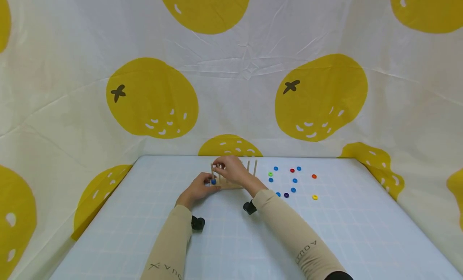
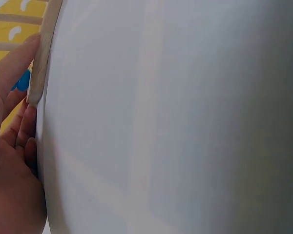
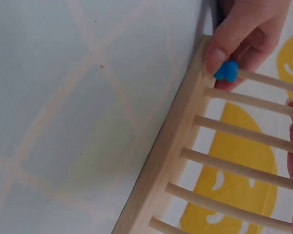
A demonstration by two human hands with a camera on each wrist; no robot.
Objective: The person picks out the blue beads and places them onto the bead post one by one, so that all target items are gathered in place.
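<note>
A wooden peg stand [image 1: 231, 186] with a row of upright pegs is on the table in front of me. My left hand [image 1: 198, 187] grips its left end, the thumb [image 3: 216, 61] pressed on the base and the fingers curled behind. Blue rings [image 3: 226, 71] sit low on the leftmost peg, beside that thumb. My right hand [image 1: 233, 170] is raised over the stand's left part, with bent fingers and thumb close together at the upper part of the left pegs. Whether they pinch a ring there I cannot tell. The other pegs [image 3: 234, 170] in the right wrist view are bare.
Right of the stand lie loose rings: several blue ones [image 1: 294, 180], a green one [image 1: 270, 174], a red one [image 1: 292, 170], an orange one [image 1: 314, 176], a purple one [image 1: 286, 195] and a yellow one [image 1: 315, 197]. A fruit-print cloth [image 1: 235, 107] hangs behind the table [image 1: 224, 240].
</note>
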